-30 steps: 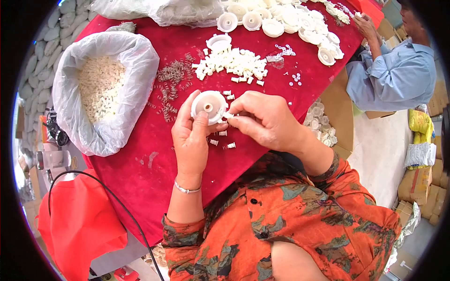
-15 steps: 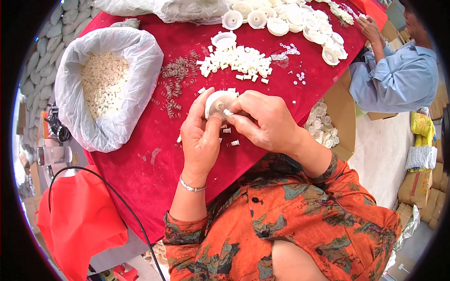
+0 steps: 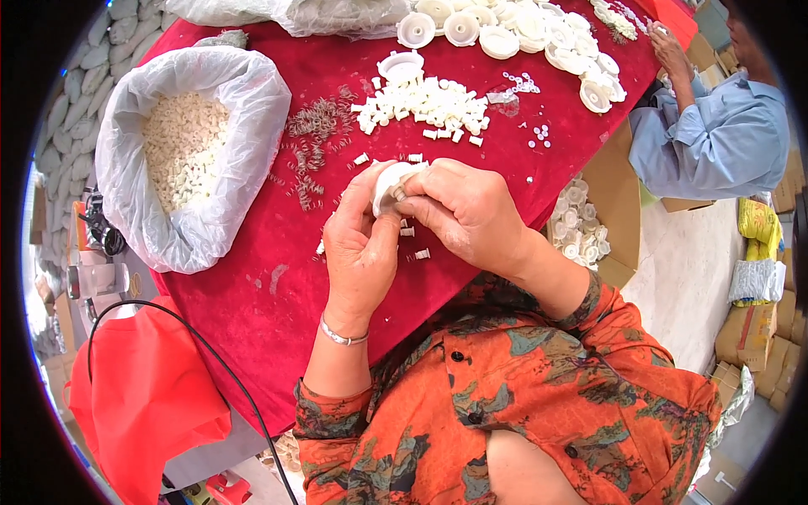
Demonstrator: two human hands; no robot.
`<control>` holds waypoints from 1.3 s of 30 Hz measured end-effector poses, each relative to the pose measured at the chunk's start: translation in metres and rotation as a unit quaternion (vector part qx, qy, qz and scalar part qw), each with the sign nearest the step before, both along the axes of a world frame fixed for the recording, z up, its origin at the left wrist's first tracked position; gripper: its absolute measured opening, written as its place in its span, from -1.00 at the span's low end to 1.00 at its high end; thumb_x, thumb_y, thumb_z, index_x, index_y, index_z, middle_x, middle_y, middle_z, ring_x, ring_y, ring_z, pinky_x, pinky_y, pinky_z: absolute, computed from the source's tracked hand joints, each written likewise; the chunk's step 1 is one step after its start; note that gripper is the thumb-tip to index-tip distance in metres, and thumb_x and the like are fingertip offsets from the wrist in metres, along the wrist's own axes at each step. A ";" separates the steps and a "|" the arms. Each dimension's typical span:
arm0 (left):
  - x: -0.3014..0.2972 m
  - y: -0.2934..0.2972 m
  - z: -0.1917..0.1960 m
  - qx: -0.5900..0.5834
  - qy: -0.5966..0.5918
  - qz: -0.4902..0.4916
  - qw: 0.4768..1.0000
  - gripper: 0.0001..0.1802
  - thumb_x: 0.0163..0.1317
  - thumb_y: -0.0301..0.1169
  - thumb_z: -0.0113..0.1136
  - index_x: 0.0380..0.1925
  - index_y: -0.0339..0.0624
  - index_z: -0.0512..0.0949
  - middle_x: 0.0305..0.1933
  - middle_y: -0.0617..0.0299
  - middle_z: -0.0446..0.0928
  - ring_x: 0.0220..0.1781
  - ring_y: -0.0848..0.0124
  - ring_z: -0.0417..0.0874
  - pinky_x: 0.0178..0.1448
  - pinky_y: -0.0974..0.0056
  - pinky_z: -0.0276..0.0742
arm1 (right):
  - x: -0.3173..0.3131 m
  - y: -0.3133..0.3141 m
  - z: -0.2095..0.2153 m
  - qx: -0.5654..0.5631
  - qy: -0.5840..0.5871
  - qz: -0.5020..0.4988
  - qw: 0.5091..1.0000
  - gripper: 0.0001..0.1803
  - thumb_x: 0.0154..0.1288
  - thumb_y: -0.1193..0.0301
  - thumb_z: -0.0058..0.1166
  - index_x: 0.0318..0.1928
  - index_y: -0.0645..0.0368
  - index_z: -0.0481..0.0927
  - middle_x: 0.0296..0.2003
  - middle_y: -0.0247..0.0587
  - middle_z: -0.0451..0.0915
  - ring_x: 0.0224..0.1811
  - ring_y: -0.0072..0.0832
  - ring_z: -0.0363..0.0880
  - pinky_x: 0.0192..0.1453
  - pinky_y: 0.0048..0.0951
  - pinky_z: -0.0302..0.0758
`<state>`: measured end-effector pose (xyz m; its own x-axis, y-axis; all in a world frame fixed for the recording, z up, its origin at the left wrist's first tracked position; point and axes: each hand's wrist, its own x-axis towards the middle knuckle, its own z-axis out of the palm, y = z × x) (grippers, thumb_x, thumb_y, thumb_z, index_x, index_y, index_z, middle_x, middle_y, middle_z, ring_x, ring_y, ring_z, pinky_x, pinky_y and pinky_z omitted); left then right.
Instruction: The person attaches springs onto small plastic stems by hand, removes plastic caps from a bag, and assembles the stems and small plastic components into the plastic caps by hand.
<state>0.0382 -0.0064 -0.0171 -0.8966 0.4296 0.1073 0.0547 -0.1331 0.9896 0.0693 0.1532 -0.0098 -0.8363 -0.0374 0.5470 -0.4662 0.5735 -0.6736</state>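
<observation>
My left hand (image 3: pixel 362 248) is closed round a white round plastic cap (image 3: pixel 386 180), held tilted above the red cloth. The thumb and fingers of my right hand (image 3: pixel 473 212) pinch a small white plastic piece at the cap's hollow middle; my fingertips hide most of it. Just beyond my hands lies a heap of small white plastic spools (image 3: pixel 425 105), with thin metal springs (image 3: pixel 316 135) scattered to its left. Under and beside my hands a few spools (image 3: pixel 422 253) lie loose, some with a spring at one end.
A plastic-lined bag (image 3: pixel 261 93) full of small cream pieces stands at the left. White round caps (image 3: pixel 499 42) are piled at the far side, near small clear rings (image 3: pixel 539 135). An open carton (image 3: pixel 620 210) holds more caps. A co-worker in a blue shirt (image 3: pixel 707 139) sits at far right.
My right fingertips have moved in against the middle of the cap, covering the small white piece that showed before. The cap has tilted more in my left hand.
</observation>
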 end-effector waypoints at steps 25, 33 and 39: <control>0.008 0.003 0.004 0.101 -0.072 -0.030 0.992 -0.69 0.44 -0.42 -0.04 0.08 -0.35 0.49 -0.09 0.17 0.60 -0.04 0.48 0.60 0.06 0.36 0.54 | 0.005 0.009 0.003 -0.028 -0.042 -0.018 0.999 -0.76 0.10 0.44 0.31 -0.29 0.18 0.49 -0.45 -0.13 0.50 -0.45 -0.19 0.55 -0.41 -0.28 0.49; 0.006 0.001 0.022 0.170 -0.293 -0.078 0.938 -0.60 0.37 -0.40 -0.03 0.16 -0.36 0.40 -0.03 0.04 0.57 -0.04 0.30 0.65 -0.01 0.18 0.66 | 0.010 0.014 0.010 0.113 0.115 -0.026 0.987 -0.78 -0.06 0.47 0.27 -0.36 0.12 0.50 -0.52 -0.27 0.39 -0.54 -0.30 0.50 -0.53 -0.32 0.45; 0.000 -0.005 0.027 0.170 -0.363 -0.104 0.910 -0.63 0.26 -0.50 0.03 0.08 -0.32 0.45 -0.03 0.07 0.57 -0.06 0.31 0.65 -0.04 0.21 0.66 | 0.010 0.018 0.012 0.153 0.165 0.004 0.974 -0.83 -0.01 0.44 0.22 -0.36 0.10 0.51 -0.55 -0.32 0.33 -0.59 -0.40 0.42 -0.57 -0.36 0.36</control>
<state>0.0386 -0.0115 0.0100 -0.6875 0.6509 -0.3220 -0.6580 -0.3707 0.6555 0.0792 0.1709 0.0017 -0.6158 -0.2465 0.7483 -0.6331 0.7201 -0.2838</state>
